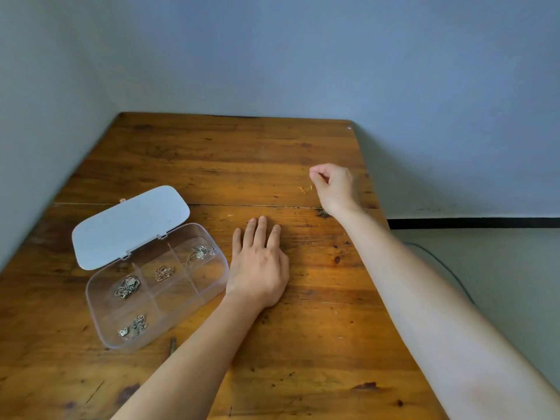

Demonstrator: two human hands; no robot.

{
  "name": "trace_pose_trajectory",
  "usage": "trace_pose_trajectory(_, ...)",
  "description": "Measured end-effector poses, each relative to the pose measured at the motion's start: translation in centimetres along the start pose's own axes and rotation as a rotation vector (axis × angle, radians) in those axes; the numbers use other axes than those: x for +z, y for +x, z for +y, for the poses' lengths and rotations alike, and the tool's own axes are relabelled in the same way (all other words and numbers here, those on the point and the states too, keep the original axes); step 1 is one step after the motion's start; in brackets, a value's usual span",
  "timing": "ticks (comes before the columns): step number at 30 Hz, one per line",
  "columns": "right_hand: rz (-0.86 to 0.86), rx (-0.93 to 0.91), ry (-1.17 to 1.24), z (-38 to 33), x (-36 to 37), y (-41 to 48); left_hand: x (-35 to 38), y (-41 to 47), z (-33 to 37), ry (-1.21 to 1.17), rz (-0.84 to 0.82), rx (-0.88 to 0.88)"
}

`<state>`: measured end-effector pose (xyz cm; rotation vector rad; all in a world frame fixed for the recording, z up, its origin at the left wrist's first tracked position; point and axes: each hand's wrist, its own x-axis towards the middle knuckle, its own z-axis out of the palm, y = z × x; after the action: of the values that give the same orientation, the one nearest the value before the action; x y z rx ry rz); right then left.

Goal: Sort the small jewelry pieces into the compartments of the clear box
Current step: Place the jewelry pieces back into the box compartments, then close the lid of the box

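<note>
**Gold piece loose on the desk, right grip poised above**

Gold piece lies on the desk, just left of the right hand, whose pinched fingers hover, apparently holding nothing. Left hand rests flat and open beside the clear box (lid up).

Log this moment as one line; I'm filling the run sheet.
left hand: flat on table beside clear box | right hand: fingers pinched above gold piece | box open

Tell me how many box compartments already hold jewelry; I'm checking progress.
4. In the clear box: far right compartment, middle far compartment, left far compartment, near left compartment. The rest look empty, though glare could hide something tiny.
</note>
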<state>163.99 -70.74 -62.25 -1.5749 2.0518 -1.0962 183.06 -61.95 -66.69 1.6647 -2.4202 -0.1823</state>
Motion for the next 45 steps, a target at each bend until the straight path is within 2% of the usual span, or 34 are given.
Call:
trace_pose_trajectory(5,-0.003,0.131,-0.139,2.5,-0.3,-0.7,-0.1,0.0,0.0,-0.013,-0.01,0.0)
trace_pose_trajectory(11,-0.052,0.185,-0.196,2.8,-2.1,-2.9,-0.3,-0.1,0.0,-0.016,-0.038,-0.007)
trace_pose_trajectory(18,-0.195,0.192,-0.138,1.5,-3.8,-7.4,-2.1,0.2,1.1,0.06,-0.233,-0.05)
trace_pose_trajectory(20,-0.197,0.206,-0.129,1.3,-4.0,-8.8,-3.7,0.2,1.3,-0.008,-0.242,-0.051)
trace_pose_trajectory(21,-0.194,0.215,-0.122,1.1,-4.0,-9.4,-4.6,-0.1,1.2,-0.083,-0.19,-0.025)
trace_pose_trajectory(23,-0.193,0.214,-0.103,0.6,-3.6,-10.5,-6.4,-1.5,0.5,-0.23,0.018,0.07)
trace_pose_trajectory(25,-0.21,0.188,-0.079,-0.3,-2.8,-11.6,-8.1,-3.3,-1.3,-0.283,0.218,0.124)
trace_pose_trajectory(27,-0.234,0.151,-0.06,-1.7,-1.5,-12.7,-9.3,-4.9,-4.1,-0.298,0.328,0.101)
trace_pose_trajectory(30,-0.276,0.113,-0.002,-4.5,1.4,-15.2,-10.2,-6.9,-9.2,-0.343,0.414,-0.106)
trace_pose_trajectory(34,-0.331,0.055,0.127,-8.4,5.7,-19.2,-10.4,-8.3,-15.0,-0.453,0.515,-0.549)
trace_pose_trajectory(36,-0.351,-0.016,0.105,-9.3,7.6,-21.1,-10.2,-8.5,-17.0,-0.606,0.487,-0.735)
trace_pose_trajectory(38,-0.345,-0.108,0.037,-9.6,9.0,-22.3,-10.0,-8.4,-18.6,-0.871,0.462,-0.901)
trace_pose_trajectory(41,-0.263,-0.163,0.015,-9.1,9.4,-22.6,-10.0,-7.4,-20.0,-1.19,0.487,-1.008)
trace_pose_trajectory(45,-0.245,-0.15,0.029,-8.8,9.8,-22.5,-10.8,-5.4,-21.5,-1.366,0.507,-1.043)
